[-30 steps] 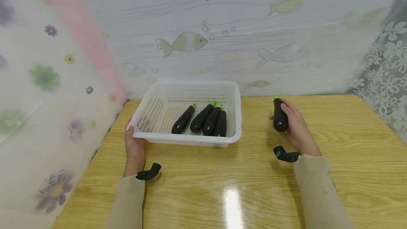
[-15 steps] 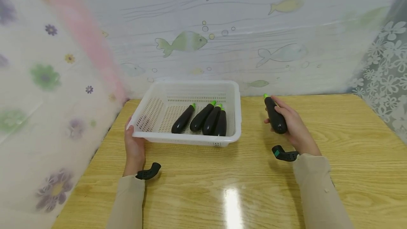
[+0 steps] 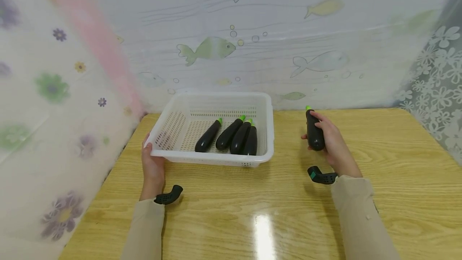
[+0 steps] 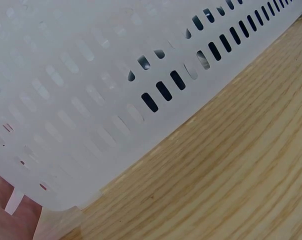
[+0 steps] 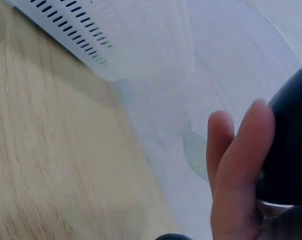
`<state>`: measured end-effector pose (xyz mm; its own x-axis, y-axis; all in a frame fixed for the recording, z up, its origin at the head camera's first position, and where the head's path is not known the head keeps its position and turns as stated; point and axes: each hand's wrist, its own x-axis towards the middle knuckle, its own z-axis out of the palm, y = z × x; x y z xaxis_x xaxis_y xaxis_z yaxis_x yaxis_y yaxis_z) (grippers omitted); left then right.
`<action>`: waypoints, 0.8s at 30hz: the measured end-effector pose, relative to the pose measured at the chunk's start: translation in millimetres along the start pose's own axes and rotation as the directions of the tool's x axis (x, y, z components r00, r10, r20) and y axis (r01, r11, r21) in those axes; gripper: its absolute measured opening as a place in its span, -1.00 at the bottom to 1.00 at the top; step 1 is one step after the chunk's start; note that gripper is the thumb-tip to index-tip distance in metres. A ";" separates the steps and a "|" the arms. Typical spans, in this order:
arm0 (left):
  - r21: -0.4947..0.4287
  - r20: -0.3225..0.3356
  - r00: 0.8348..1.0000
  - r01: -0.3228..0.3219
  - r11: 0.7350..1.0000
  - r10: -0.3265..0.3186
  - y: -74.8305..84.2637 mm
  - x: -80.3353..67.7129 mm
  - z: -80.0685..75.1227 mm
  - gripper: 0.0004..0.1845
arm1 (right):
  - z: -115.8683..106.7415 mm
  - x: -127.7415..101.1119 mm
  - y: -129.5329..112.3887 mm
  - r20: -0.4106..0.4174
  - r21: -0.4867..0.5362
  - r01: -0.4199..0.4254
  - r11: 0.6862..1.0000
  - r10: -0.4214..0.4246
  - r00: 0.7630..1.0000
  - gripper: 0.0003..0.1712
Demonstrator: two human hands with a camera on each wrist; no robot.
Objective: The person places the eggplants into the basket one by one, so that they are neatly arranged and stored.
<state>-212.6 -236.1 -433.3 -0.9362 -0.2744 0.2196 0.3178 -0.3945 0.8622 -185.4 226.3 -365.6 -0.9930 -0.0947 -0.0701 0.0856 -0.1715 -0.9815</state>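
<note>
In the head view, a glossy dark eggplant (image 3: 315, 133) with a green stem is gripped in my right hand (image 3: 335, 145), above the table to the right of the basket. Its stem points away toward the wall. The right wrist view shows the fingers (image 5: 238, 175) curled against the dark eggplant (image 5: 291, 145). My left hand (image 3: 152, 167) holds the near left corner of a white plastic basket (image 3: 213, 158), thumb on the rim. Several similar eggplants (image 3: 208, 136) lie inside it, toward its right side. Perforated basket wall (image 4: 106, 100) fills much of the left wrist view.
The wooden table (image 3: 231, 208) reaches back to a wall covering (image 3: 260, 63) printed with fish. A flowered covering (image 3: 65, 131) borders the left side. Black wrist-worn devices (image 3: 169, 195) sit at both cuffs.
The eggplant in my right hand tilted its stem leftward, then swung partly back upright. The hand shifted very slightly left. My left hand, the basket and the eggplants in it stay put.
</note>
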 end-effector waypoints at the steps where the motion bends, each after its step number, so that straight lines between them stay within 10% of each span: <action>1: -0.004 -0.001 1.000 0.002 1.000 -0.002 -0.4 0.0 -0.1 -0.47 | -0.2 0.1 0.2 0.000 -0.014 -0.001 1.000 0.001 1.000 -0.45; 12: 0.017 0.008 1.000 0.011 1.000 -0.011 -0.4 0.0 1.6 -0.47 | -17.2 13.3 18.3 0.062 -0.050 0.025 0.998 -0.022 0.998 -0.47; 24: 0.065 0.027 1.000 0.005 0.998 -0.007 -1.1 1.2 -3.7 -0.44 | 29.8 -4.1 -5.4 0.068 -0.086 -0.015 0.996 0.020 0.997 -0.48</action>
<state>-213.5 -239.3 -435.7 -0.9420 -0.2476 0.2264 0.3030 -0.3381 0.8910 -179.4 198.4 -354.8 -0.9833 -0.1644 -0.0779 0.0927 -0.0846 -0.9921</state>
